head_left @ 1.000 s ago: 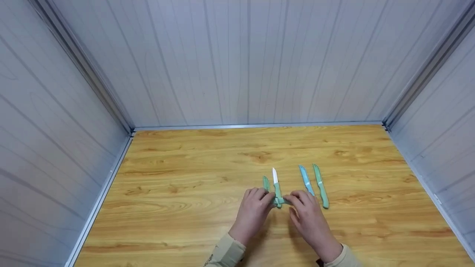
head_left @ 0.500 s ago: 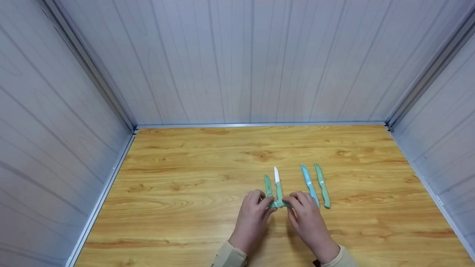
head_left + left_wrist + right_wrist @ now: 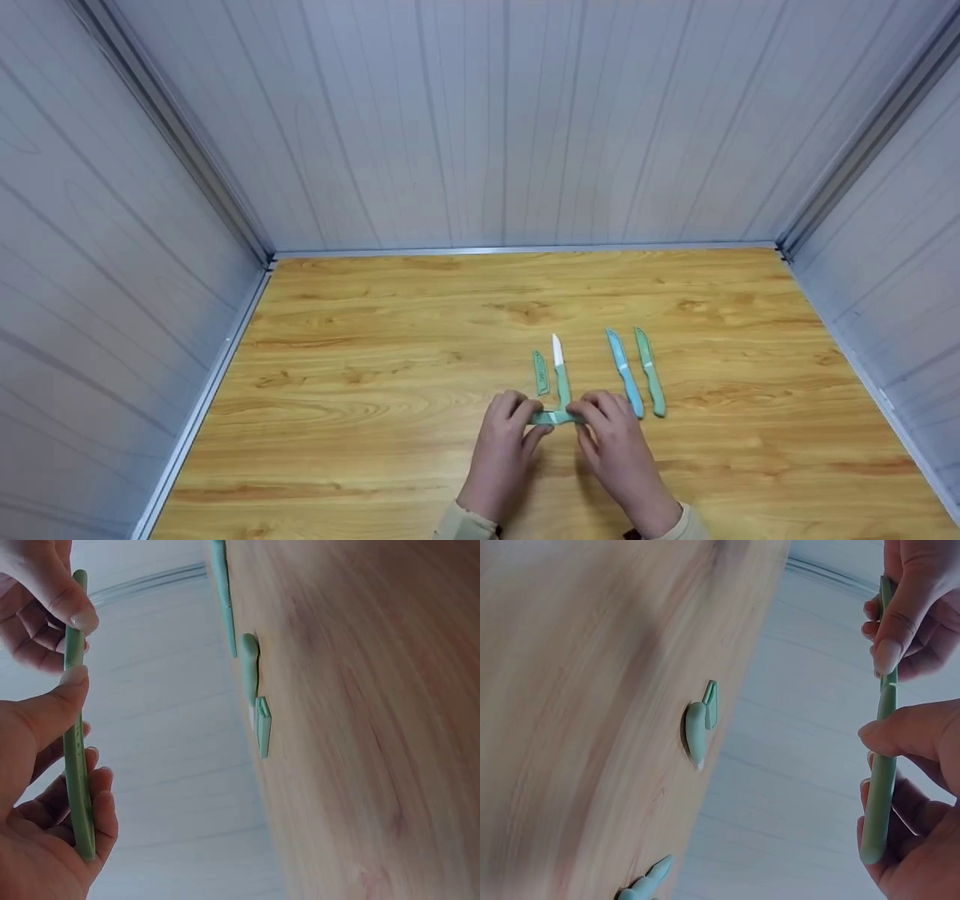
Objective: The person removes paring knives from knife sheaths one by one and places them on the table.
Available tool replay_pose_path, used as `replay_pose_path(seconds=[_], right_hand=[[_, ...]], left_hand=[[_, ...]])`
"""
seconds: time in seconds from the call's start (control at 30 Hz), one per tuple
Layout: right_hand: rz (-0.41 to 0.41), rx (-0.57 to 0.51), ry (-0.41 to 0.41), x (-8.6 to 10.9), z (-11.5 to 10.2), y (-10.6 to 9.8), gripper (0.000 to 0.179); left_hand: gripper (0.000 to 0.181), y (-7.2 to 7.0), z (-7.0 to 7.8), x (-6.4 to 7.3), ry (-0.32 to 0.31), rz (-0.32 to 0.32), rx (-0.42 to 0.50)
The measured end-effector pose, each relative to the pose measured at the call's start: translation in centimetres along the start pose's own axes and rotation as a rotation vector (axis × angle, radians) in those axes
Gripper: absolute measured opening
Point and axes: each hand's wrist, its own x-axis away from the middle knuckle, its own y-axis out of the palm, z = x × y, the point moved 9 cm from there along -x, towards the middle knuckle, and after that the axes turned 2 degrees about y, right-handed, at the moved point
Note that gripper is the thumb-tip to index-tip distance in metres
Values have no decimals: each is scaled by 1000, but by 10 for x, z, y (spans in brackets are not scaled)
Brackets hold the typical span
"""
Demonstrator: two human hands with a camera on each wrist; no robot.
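Observation:
Both hands hold one green paring knife (image 3: pixel 556 418) crosswise above the near part of the table. My left hand (image 3: pixel 501 439) grips its green sheath (image 3: pixel 77 780) between thumb and fingers. On the other end, my right hand (image 3: pixel 616 435) pinches the green handle (image 3: pixel 881 795). Sheath and handle lie in line, with a thin pale strip where they meet in the right wrist view. Just beyond the hands lies a second green knife (image 3: pixel 562 384) with its white blade bare. A loose green sheath (image 3: pixel 541 373) lies to the left of that knife.
To the right, a blue knife (image 3: pixel 625 371) and another green knife (image 3: pixel 651 371) lie side by side in their sheaths. The wood-grain table (image 3: pixel 360 375) is enclosed by pale panels (image 3: pixel 465 135) at the back and both sides.
Both hands have moved slightly left and nearer the body with the held knife. The loose sheath, partly covered by the left hand before, now shows in full.

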Motion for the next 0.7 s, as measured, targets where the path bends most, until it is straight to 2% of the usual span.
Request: replay_pose_path(seconds=[0.17, 0.37, 0.47, 0.57, 0.7], right_hand=[[-1, -22, 28, 0, 1, -1, 32], [-32, -40, 80, 0, 4, -2, 32], [-55, -44, 85, 0, 4, -2, 33], [-71, -53, 80, 0, 4, -2, 33], [-77, -75, 65, 1, 4, -5, 33]], left_hand=[[17, -5, -1, 2, -2, 12, 38], [19, -4, -10, 4, -86, -23, 142], [19, -4, -12, 4, -107, -35, 165], [20, -6, -12, 5, -96, -24, 175], [21, -9, -9, 6, -43, 6, 160]])
